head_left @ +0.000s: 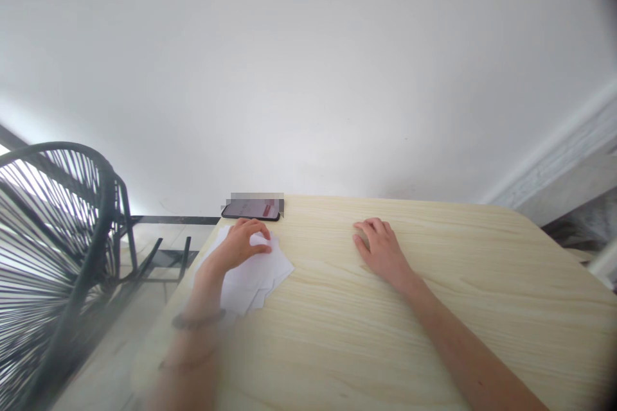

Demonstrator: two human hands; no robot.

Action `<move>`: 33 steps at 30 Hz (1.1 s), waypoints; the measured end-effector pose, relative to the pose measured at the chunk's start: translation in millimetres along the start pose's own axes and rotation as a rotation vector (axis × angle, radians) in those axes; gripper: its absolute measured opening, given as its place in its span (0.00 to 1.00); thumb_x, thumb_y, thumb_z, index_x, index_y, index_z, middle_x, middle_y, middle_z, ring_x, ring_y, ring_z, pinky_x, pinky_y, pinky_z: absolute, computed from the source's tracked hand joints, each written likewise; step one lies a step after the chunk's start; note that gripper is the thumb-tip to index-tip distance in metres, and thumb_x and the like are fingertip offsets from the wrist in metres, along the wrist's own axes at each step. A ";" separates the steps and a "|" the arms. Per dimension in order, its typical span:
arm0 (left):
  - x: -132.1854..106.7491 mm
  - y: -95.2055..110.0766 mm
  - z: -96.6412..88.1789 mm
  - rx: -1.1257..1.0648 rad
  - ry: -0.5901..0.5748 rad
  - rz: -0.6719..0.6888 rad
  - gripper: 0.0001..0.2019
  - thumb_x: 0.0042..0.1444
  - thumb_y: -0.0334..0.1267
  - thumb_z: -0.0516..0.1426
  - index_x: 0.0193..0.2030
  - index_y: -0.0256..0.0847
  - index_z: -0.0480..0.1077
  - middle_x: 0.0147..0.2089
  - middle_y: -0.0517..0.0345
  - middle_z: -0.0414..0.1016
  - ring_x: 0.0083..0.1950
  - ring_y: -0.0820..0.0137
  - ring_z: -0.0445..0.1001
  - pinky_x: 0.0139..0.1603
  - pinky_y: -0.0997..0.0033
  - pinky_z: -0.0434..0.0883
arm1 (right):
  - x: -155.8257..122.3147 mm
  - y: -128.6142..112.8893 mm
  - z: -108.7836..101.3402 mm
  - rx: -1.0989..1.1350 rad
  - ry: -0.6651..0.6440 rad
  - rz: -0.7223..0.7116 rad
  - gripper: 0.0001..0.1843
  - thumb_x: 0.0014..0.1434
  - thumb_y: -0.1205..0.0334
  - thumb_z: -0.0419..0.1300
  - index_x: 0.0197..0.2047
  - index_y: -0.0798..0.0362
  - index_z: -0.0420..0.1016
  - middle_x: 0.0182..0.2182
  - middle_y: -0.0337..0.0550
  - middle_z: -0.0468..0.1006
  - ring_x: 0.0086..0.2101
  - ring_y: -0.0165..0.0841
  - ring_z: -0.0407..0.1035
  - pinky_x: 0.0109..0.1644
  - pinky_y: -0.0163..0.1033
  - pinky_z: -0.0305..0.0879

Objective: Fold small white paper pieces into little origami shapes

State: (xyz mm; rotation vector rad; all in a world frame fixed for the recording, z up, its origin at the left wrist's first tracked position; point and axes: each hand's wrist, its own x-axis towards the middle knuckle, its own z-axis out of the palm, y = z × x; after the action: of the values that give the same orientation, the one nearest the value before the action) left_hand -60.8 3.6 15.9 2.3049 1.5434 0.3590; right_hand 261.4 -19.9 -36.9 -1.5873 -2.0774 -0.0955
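Note:
Several white paper sheets point(267, 270) lie overlapping in a loose pile at the left side of the table. Over them is my left hand point(241, 245), its thumb and fingers curved with a gap between the tips; nothing shows in it. Whether its fingertips touch the top sheet I cannot tell. Just behind the paper, at the table's far edge, lies a phone point(250, 208) with its screen lit and partly blurred out. My right hand point(380, 247) rests on the bare wood to the right of the paper, fingers loosely bent, thumb apart, holding nothing visible.
The light wooden table point(318, 347) stands against a white wall point(308, 77). At the left is a dark corded chair point(91, 205) beside the table, on a tiled floor point(176, 234). The table's right corner is cut at an angle.

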 end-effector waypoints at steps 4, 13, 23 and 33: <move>-1.3 5.1 -4.0 -0.006 0.077 -0.023 0.08 0.50 0.45 0.54 0.30 0.46 0.69 0.39 0.60 0.73 0.48 0.63 0.63 0.53 0.58 0.55 | -0.1 -0.5 -0.2 0.000 -0.011 0.012 0.14 0.57 0.61 0.49 0.45 0.52 0.67 0.40 0.48 0.66 0.40 0.39 0.60 0.45 0.45 0.59; 10.7 41.5 -22.9 -0.200 0.255 0.054 0.12 0.55 0.46 0.49 0.37 0.42 0.68 0.39 0.59 0.73 0.40 0.69 0.69 0.40 0.73 0.64 | 1.1 -1.3 -1.1 0.025 -0.028 0.031 0.14 0.57 0.61 0.48 0.45 0.52 0.68 0.39 0.48 0.67 0.41 0.39 0.61 0.45 0.46 0.59; 58.7 90.6 2.3 -0.048 0.284 0.060 0.15 0.59 0.46 0.43 0.42 0.41 0.65 0.21 0.59 0.68 0.27 0.68 0.68 0.28 0.74 0.59 | -0.4 0.5 -13.2 0.616 -0.040 0.203 0.18 0.60 0.52 0.45 0.46 0.52 0.67 0.44 0.46 0.72 0.43 0.35 0.65 0.47 0.41 0.61; 50.4 103.4 57.5 -0.298 0.514 -0.079 0.14 0.60 0.45 0.41 0.44 0.39 0.59 0.20 0.62 0.66 0.20 0.72 0.64 0.23 0.77 0.55 | -1.9 -12.9 -28.5 1.058 -0.401 0.196 0.24 0.57 0.45 0.46 0.42 0.56 0.67 0.27 0.43 0.73 0.25 0.29 0.63 0.31 0.35 0.60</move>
State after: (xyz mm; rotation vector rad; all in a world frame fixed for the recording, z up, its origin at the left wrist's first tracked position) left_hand 67.6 5.9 7.5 2.0030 1.6543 1.1476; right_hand 260.0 -35.8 -9.9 -1.1283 -1.6852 1.2565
